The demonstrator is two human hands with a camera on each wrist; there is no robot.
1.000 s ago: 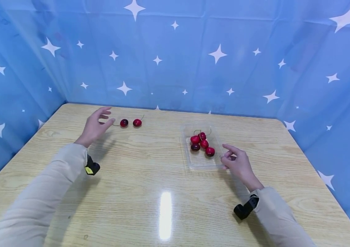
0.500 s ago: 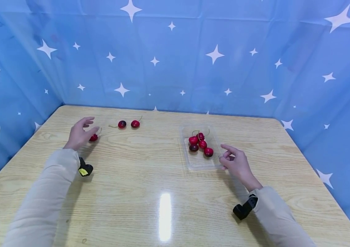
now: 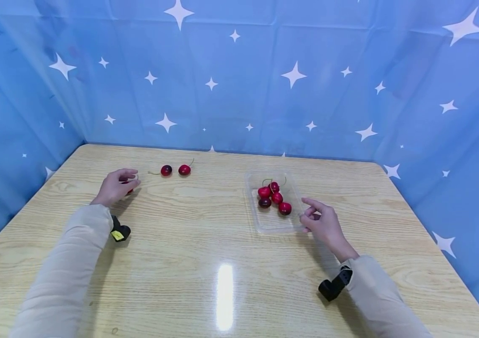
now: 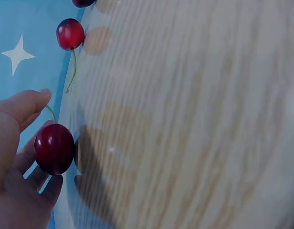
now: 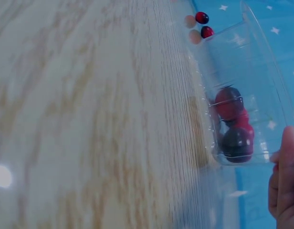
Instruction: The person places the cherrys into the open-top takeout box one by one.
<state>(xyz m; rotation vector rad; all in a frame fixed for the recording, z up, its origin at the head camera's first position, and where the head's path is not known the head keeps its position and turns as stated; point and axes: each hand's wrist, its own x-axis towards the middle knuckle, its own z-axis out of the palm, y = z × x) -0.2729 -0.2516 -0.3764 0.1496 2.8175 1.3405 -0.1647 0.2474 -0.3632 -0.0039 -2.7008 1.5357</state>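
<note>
Head view: the clear container (image 3: 269,224), its long axis running away from the person, is pinched by the right hand (image 3: 325,227).
Left wrist: 1 cherry (image 4: 54,149) at the worktop's (image 3: 188,244) left, stem pointed up-left, is loosely ringed by the left hand's (image 4: 13,191) parted digits; contact cannot be told.
Right wrist: other cherries (image 5: 236,143) are contained.

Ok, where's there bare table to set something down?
Bare table: the middle, between the left hand and clear tray, and the front, between the sleeves. Crowded: the tray, holding clustered cherries, and the far left, around two loose cherries.
</note>
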